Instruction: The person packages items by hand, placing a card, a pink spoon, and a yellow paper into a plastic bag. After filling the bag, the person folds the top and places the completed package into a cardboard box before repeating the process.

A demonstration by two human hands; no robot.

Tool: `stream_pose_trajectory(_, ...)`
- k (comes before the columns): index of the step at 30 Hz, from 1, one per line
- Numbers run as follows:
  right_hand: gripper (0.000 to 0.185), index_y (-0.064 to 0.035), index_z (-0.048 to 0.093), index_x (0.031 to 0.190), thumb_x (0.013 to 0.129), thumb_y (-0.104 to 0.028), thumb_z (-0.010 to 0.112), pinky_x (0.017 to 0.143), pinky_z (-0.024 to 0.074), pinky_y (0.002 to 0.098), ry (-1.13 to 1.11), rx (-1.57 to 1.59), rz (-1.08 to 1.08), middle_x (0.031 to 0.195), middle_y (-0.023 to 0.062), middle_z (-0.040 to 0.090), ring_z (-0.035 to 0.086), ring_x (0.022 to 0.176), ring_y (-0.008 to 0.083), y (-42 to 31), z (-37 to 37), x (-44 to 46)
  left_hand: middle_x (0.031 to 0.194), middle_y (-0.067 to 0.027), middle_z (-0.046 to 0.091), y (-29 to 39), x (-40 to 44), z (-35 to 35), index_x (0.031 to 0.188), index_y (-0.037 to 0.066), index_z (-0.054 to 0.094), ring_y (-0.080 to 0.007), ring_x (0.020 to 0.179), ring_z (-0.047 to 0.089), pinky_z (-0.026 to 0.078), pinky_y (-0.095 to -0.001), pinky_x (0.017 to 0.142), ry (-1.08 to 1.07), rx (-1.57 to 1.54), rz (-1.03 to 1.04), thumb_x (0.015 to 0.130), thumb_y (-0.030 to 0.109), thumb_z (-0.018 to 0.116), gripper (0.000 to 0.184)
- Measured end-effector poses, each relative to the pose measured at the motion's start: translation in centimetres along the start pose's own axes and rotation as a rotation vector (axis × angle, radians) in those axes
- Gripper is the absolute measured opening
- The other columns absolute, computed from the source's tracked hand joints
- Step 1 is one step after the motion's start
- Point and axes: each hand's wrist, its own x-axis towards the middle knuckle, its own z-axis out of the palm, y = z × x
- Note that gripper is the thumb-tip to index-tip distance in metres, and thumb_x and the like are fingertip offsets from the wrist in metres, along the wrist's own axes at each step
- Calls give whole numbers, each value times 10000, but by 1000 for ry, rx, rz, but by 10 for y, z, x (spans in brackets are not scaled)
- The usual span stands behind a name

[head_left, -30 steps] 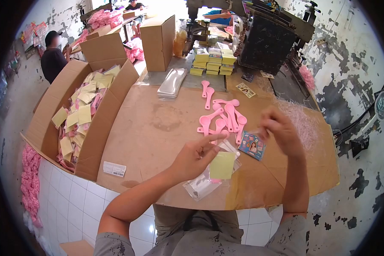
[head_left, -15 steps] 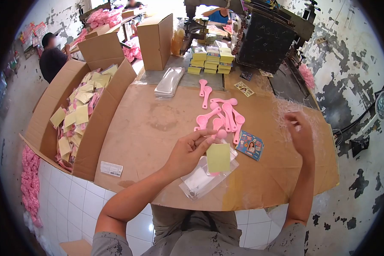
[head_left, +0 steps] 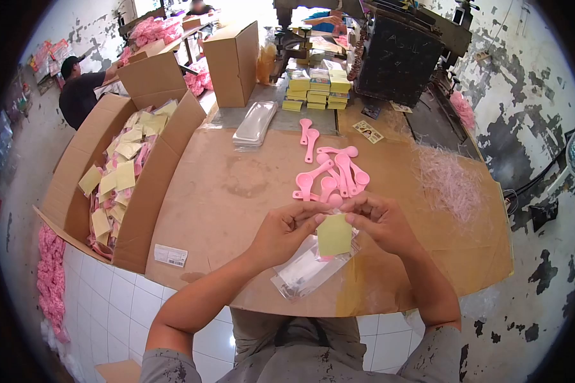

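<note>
Now right hand (head_left: pixel 384 226) has been brought beside left hand (head_left: pixel 281 233); pale yellow square card (head_left: pixel 334 236) in clear plastic bag (head_left: pixel 337 212) is pinched along top by both. Pink plastic spoons (head_left: pixel 342 161) seen just past hands.

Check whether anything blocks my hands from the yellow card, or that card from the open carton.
Nothing visible stands between your left hand or right hand and the yellow card: both are at its top edge. Toward the open carton, your left hand and the carton's raised near wall stand in the way.
</note>
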Motion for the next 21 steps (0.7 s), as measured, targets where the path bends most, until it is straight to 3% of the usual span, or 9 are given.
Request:
stream_pose_trajectory(4,155,25,689,1102,956,-25,711,829,548,251,43,43,2,1015,47,714,676,927,91,8,-1,-1,1182,-123,727,-6,1,-1,1307,-61,624,-129,1081,682,573,-276,926,26,22,-4,1052,102,608,304)
stream_pose_trajectory(13,156,25,694,1091,948,-27,724,774,548,235,32,-15,-35,973,28,703,671,890,74,9,9,-5,1115,-125,749,3,6,3,1249,-59,650,-145,990,718,593,-291,869,183,-20,196,1051,88,603,251)
stream_pose_trajectory(21,162,28,701,1090,939,-20,731,797,558,247,29,-88,-62,983,31,704,672,896,75,8,11,-6,1092,-130,756,12,7,1,1184,-34,667,-178,967,745,607,-290,787,244,-26,174,1058,99,583,202)
